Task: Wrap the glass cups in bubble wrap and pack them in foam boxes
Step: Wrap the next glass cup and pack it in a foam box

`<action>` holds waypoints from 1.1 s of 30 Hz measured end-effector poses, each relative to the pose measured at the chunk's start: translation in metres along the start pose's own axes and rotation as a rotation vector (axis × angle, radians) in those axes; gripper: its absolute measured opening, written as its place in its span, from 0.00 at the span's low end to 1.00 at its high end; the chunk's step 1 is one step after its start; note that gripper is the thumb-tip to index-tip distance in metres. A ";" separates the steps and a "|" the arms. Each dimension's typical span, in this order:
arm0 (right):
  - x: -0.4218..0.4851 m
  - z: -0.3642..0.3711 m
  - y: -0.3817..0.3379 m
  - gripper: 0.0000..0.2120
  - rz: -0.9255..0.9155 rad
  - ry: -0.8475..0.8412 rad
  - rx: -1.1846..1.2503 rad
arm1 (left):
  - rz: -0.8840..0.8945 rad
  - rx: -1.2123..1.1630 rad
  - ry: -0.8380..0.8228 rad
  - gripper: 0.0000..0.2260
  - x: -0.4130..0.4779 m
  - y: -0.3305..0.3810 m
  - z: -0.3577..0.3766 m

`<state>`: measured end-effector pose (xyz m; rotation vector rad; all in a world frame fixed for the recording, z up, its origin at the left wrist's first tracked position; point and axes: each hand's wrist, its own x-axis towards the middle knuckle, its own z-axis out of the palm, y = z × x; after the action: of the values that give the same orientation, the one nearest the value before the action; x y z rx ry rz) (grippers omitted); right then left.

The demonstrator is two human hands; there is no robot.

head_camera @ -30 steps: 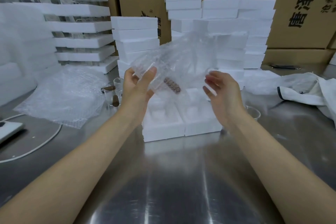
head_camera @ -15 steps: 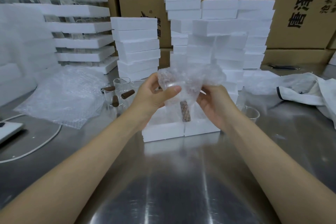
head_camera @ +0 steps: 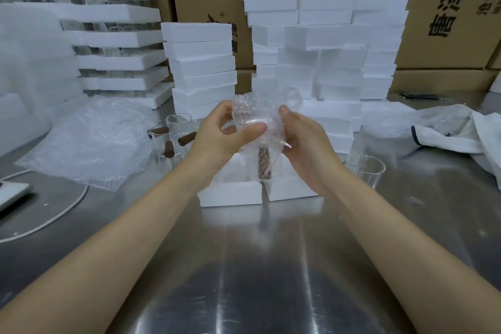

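Observation:
Both hands hold a glass cup rolled in bubble wrap [head_camera: 257, 119] above two open foam boxes [head_camera: 230, 194]. Its brown handle [head_camera: 264, 167] points down through the wrap. My left hand [head_camera: 219, 135] grips the bundle from the left, thumb across its front. My right hand [head_camera: 306, 141] grips it from the right, fingers behind the wrap. Several bare glass cups with brown handles [head_camera: 173, 138] stand left of the boxes, and another clear cup [head_camera: 366, 169] stands to the right.
A loose pile of bubble wrap sheets [head_camera: 92, 144] lies on the steel table [head_camera: 257, 266] at left. Stacks of white foam boxes [head_camera: 203, 68] and cardboard cartons [head_camera: 433, 8] line the back. A white cloth [head_camera: 461, 130] lies right; a white cable [head_camera: 54, 214] curls left.
The bubble wrap sheet was spread open around the cup a second ago. Both hands have since closed it into a tight roll, and the handle has swung to point straight down.

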<state>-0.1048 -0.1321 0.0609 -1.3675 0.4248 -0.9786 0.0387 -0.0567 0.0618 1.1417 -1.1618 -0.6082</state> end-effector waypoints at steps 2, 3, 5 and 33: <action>0.000 -0.003 0.000 0.09 -0.033 0.125 0.060 | 0.003 -0.043 -0.039 0.22 0.000 0.001 0.000; 0.001 -0.005 0.000 0.16 -0.042 0.178 0.034 | 0.001 -0.053 -0.053 0.22 0.000 0.001 -0.001; 0.003 -0.010 -0.003 0.25 -0.067 0.212 -0.041 | -0.008 -0.061 -0.077 0.23 0.001 0.002 -0.003; -0.005 -0.001 -0.005 0.31 -0.015 -0.148 -0.414 | 0.169 0.235 0.031 0.25 -0.004 0.005 -0.001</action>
<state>-0.1099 -0.1279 0.0637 -1.8055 0.5247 -0.8210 0.0378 -0.0512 0.0645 1.2302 -1.3130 -0.3290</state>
